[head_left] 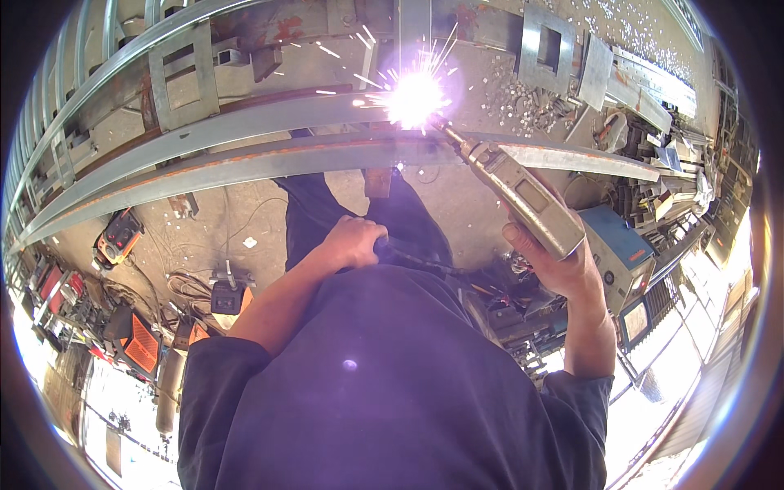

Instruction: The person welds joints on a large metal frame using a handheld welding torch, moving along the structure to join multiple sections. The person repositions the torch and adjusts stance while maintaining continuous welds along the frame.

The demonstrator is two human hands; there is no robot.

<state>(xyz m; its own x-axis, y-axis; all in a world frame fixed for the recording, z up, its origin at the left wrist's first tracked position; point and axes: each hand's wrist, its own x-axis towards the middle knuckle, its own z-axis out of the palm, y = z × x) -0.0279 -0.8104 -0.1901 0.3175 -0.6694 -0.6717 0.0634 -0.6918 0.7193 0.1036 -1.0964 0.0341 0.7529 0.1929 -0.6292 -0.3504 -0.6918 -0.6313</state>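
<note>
My right hand [551, 253] is wrapped round the rear of a boxy, metal-coloured welding torch [523, 196], its body slanting up and to the left. At the torch's nozzle a white-violet glare [415, 100] burns with sparks flying off, hiding the spot on the metal beneath. The glare sits where an upright steel bar [415, 33] meets a long grey steel tube [269, 118] lying crosswise. A second long tube [286, 160] runs nearer to me. Close to my waist, my left hand [355, 242] is closed round a dark cable [420, 260] that trails off to the right.
Steel plates with square cutouts [545, 49] [184, 75] rest at the far side. An orange-and-black machine [121, 237] stands at left on the floor. A blue-topped box [612, 237] and piled metal offcuts [653, 184] lie at right. Cables [192, 287] coil at left.
</note>
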